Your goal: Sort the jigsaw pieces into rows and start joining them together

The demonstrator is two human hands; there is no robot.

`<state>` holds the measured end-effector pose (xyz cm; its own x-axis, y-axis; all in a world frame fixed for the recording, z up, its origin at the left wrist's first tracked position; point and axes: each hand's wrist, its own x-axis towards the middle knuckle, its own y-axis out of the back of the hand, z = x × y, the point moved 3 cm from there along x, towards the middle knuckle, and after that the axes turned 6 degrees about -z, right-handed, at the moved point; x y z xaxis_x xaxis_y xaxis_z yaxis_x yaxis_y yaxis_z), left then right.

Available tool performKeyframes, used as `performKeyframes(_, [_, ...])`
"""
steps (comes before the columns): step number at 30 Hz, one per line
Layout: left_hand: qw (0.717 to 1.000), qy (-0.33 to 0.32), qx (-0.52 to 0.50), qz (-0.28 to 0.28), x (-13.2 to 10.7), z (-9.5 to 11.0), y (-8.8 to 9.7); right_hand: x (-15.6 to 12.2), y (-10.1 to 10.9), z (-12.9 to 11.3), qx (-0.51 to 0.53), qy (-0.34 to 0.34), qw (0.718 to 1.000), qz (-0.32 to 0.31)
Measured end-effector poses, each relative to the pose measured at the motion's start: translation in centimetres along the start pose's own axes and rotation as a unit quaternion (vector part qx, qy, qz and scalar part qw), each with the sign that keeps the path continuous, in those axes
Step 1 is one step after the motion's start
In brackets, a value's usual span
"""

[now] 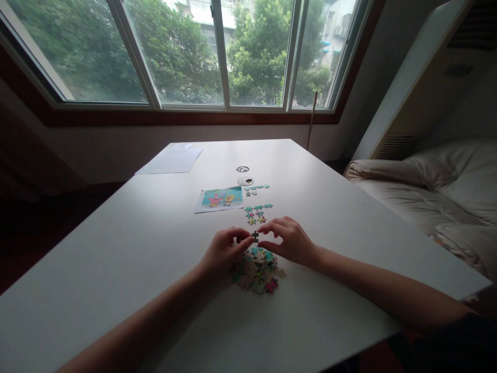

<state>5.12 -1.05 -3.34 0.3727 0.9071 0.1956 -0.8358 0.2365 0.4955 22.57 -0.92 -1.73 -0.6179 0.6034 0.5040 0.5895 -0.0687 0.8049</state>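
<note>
Between the fingertips of my left hand (227, 246) is a small dark jigsaw puzzle piece (255, 237), held upright above the table. My right hand (289, 239) is just to its right, thumb and fingers apart around the piece's right side, with no clear grip on it. Below both hands lies a loose pile of jigsaw pieces (257, 272), teal, tan and pink. Beyond the hands, several sorted pieces (256, 213) lie in short rows. A picture sheet (221, 199) with cartoon figures on teal lies to their left.
The white table (341, 233) carries two round discs (245, 181) farther back and white paper sheets (169, 160) at the far left. A pale leather sofa (419, 191) stands to the right. Windows (186, 57) rise behind, with a thin stick (311, 119) beneath them.
</note>
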Motion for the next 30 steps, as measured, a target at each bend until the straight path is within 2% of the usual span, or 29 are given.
performKeyframes(13, [1.000, -0.009, -0.016, -0.016, 0.0, -0.1, -0.1, 0.1, 0.3, -0.1, -0.028, 0.029, 0.999, 0.020])
performKeyframes(23, [1.000, 0.015, -0.017, -0.013, -0.2, -0.6, 0.0, -0.1, 2.2, 3.9, -0.060, -0.048, 0.994, 0.082])
performKeyframes(30, [1.000, 0.022, -0.013, -0.015, -0.3, -0.6, 0.0, -0.2, 2.3, 3.9, -0.070, -0.040, 0.994, 0.078])
